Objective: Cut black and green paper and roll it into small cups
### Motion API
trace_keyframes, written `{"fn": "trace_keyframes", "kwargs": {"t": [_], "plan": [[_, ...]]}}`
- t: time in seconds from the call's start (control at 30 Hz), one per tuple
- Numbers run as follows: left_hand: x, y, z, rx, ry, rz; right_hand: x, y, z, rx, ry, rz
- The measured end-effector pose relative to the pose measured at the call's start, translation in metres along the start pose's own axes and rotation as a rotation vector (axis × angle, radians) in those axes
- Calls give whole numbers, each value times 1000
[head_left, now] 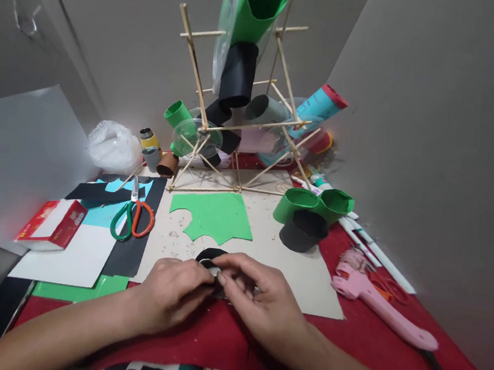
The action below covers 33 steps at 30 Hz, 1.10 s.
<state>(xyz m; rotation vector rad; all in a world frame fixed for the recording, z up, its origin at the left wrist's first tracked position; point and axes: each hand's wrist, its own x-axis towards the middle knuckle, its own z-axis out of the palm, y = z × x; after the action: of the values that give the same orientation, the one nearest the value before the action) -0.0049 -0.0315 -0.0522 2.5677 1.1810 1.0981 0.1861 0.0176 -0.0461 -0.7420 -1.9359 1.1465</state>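
Left hand point(172, 289) and right hand point(264, 293): fingers bent, nearly closed, pinching a curled black paper strip point(209, 254) between them at the near edge of the beige board point(281, 277). Pink glue gun point(378, 303) lies right on the red-covered table point(387, 359); beyond the strip, a green paper cutout point(219, 220) rests on the board, scissors point(135, 198) to its left. Behind stands a wooden-stick frame point(194, 66) bearing paper tubes point(238, 75).

Plain grey walls point(432, 140) meeting in a corner, red-covered table point(195, 344)
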Motion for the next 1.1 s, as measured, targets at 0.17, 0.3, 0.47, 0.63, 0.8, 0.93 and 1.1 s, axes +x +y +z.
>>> {"fn": "trace_keyframes", "kwargs": {"t": [0.17,0.3,0.47,0.63,0.8,0.93,1.1], "plan": [[1,-1,0,129,2,59,0,-1,-2,-48,-2,-24],[3,1,1,141,20,53,-1,0,-1,-81,3,-64],[5,2,-2,48,-15,-11,-3,1,-4,-202,2,-124],[6,1,-8,-24,-43,-104,-1,-2,-15,-316,-114,-218],[8,1,-10,-64,-77,-137,0,1,-22,-473,-221,-292],[11,-1,-13,-48,-100,-133,0,2,-23,-496,-219,-333],[13,-3,-18,-65,-143,-120,2,-1,-23,-461,-245,-322]]}}
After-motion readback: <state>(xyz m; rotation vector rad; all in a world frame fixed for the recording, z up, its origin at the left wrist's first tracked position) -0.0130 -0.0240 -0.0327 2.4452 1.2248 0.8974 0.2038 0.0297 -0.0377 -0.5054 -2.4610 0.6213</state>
